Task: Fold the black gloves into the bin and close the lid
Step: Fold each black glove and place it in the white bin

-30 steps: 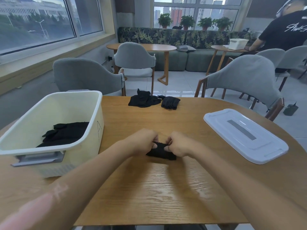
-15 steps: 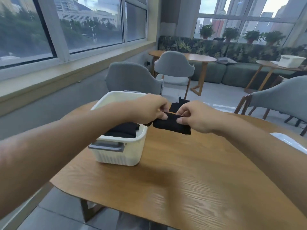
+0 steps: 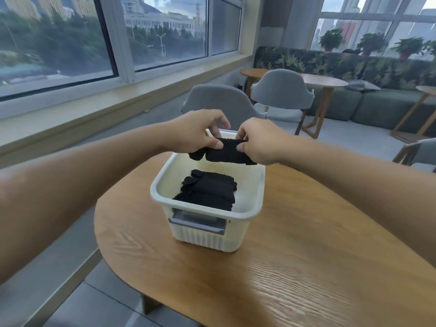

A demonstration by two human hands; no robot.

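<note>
Wooden table (image 3: pixel 295 267), bearing white bin (image 3: pixel 256 204) at centre. Folded black gloves (image 3: pixel 208 191) stacked inside. Carried from bare tabletop to above bin within the last second: folded glove (image 3: pixel 227 152), at 12 o'clock over stack. Left hand (image 3: pixel 195 132) and right hand (image 3: pixel 258 142) pinching its ends. Lowering judged next; lid out of view.

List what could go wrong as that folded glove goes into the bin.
1. Both hands, left hand and right hand, only pinch the folded glove by its upper edge, so it may unfold when released.
2. It hangs over the far end of the bin, while the stacked gloves lie nearer; it may land off the pile.
</note>
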